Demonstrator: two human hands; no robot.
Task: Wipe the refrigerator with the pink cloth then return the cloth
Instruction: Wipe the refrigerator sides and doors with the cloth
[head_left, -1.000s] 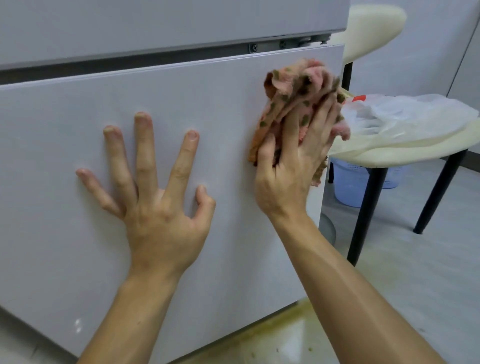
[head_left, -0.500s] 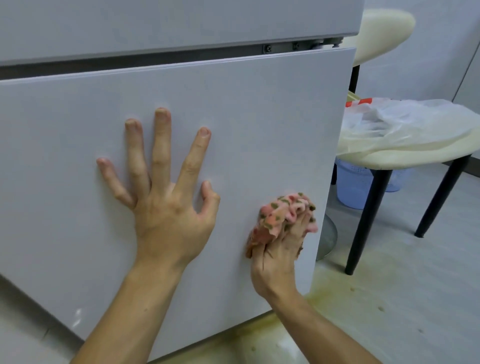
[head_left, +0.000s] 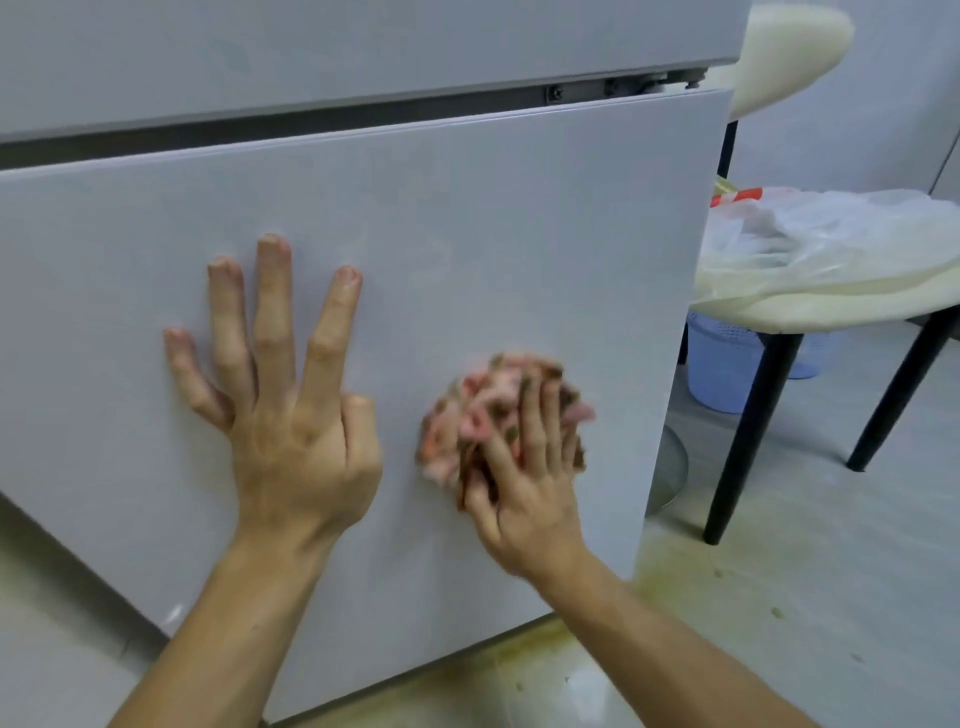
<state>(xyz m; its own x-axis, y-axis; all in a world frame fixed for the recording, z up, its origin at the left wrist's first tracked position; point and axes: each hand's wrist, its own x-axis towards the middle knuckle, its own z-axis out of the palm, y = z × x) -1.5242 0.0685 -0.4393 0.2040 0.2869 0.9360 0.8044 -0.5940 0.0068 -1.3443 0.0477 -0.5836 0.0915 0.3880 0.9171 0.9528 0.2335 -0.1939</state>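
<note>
Pink cloth (head_left: 467, 415) with dark spots, bunched into a wad, sits at centre-right of the frame against the smooth lower door of the pale grey refrigerator (head_left: 519, 234). The right hand (head_left: 530, 493), blurred, grips it, fingers close together over the wad. The left hand (head_left: 296, 415) lies flat on the door at centre-left, fingers straight and spread. At lower right, the light tiled floor (head_left: 779, 597) has a yellowish stain (head_left: 545, 654) by the door's base. At right, just beside the door's edge, a cream padded chair (head_left: 831, 306) on black legs carries a clear plastic bag (head_left: 831, 228), with a blue plastic basket (head_left: 722, 364) underneath.
</note>
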